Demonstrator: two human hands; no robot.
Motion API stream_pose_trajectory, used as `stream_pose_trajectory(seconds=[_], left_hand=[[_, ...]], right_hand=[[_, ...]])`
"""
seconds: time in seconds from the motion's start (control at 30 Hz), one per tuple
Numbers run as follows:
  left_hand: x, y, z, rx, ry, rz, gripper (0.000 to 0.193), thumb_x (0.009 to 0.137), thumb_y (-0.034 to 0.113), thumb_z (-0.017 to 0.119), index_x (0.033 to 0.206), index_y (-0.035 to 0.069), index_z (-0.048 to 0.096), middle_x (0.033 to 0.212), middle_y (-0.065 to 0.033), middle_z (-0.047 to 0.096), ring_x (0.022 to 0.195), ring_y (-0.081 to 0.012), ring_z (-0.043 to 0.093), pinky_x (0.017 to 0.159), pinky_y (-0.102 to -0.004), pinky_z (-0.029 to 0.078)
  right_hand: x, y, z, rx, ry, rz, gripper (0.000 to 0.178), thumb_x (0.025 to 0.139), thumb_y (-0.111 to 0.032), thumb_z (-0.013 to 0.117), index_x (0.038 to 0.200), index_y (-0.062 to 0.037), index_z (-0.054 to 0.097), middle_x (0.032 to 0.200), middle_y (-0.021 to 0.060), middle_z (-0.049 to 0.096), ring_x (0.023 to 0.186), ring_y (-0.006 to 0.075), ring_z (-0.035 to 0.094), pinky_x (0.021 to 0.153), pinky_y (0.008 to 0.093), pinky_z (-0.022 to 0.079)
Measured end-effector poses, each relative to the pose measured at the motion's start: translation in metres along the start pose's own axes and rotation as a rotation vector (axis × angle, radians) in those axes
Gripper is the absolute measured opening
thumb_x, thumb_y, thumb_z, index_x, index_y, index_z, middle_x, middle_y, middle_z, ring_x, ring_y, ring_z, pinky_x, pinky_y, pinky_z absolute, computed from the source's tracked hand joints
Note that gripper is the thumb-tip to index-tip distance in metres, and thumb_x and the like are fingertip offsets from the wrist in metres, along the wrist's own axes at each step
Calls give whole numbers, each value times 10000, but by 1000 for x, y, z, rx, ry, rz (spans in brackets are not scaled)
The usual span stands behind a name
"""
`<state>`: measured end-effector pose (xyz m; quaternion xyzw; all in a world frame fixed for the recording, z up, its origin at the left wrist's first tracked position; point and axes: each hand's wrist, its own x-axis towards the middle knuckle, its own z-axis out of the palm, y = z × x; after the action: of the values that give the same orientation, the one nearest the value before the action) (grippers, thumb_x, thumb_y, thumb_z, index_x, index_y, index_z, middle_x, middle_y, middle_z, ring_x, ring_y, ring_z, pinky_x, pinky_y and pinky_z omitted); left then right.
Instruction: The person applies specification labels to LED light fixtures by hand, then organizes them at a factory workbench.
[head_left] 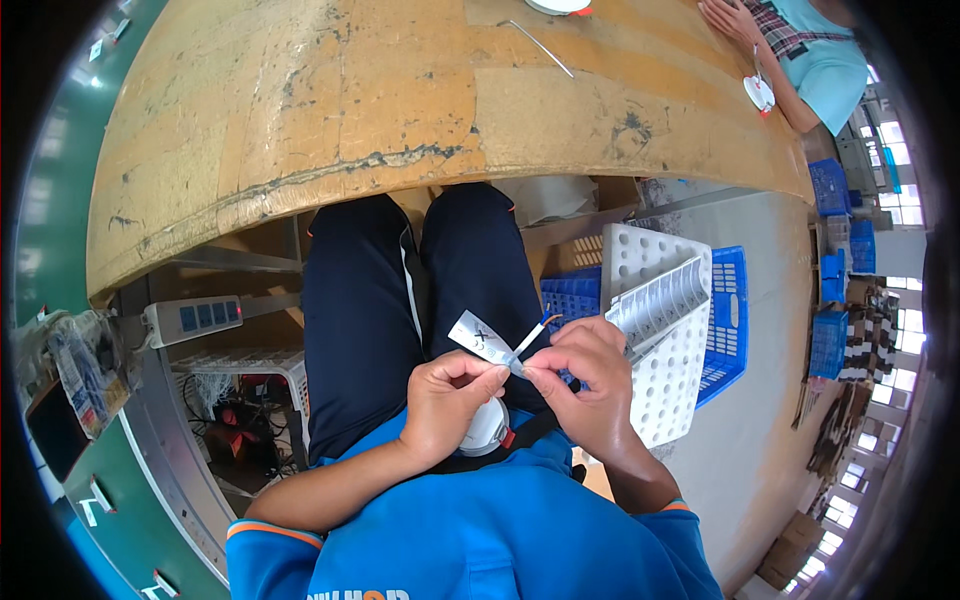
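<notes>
Above my lap, both hands are closed in a pinch. Between thumb and finger, my left hand (450, 400) grips the lower end of a silver label (479, 336) with dark printing. Right beside it, my right hand (588, 385) pinches the same label where it meets a white cable (530, 338). Blue and brown wire ends (549, 318) stick out of the cable's tip. A round white fixture (485, 430) with a red tab lies in my lap under the hands; part of it is hidden by my left hand.
A worn brown table (330, 110) curves ahead, bearing a thin metal rod (541, 48). At my right, a sheet of silver labels (660, 305) rests on a white perforated board (665, 400) over a blue crate (729, 320). A co-worker's hand (732, 20) is at the far right.
</notes>
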<state>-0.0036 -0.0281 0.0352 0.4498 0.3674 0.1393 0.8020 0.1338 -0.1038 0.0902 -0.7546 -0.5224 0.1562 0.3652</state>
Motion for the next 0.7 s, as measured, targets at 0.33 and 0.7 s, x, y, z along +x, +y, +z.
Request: stream_pose_trajectory(seconds=[0.33,0.7], left_hand=[[-1,4,0,26,-4,-23,82,786,90,597,751,20,622,664,-36,614,587,-44,526,546,-188,423],[0,0,0,-37,-7,-20,70,773,80,612,747,15,622,644,-31,595,581,-52,535,532,-185,428]], right_hand=[[0,1,-1,-30,-13,-15,96,619,-80,682,674,-60,606,644,37,525,727,194,492,716,304,328],[0,1,-1,-46,-26,-23,75,638,-118,669,683,-116,610,650,-8,509,720,162,481,740,322,287]])
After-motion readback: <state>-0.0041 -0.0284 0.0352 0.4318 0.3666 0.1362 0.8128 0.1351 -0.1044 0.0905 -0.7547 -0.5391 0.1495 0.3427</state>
